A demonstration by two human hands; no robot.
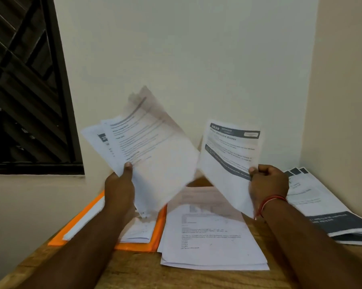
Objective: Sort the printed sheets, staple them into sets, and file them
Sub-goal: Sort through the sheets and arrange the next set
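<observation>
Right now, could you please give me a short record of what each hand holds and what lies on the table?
left hand: grips a fanned bunch of printed sheets
right hand: pinches a sheet with a dark header band
orange folder: on the table, left, white sheets on it
middle pile: flat, right of the folder
right pile: dark-banded sheets, fanned

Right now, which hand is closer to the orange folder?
Left. The left hand holds sheets right above the orange folder; the right hand holds a single sheet farther right, over the middle paper pile's right edge.
</observation>
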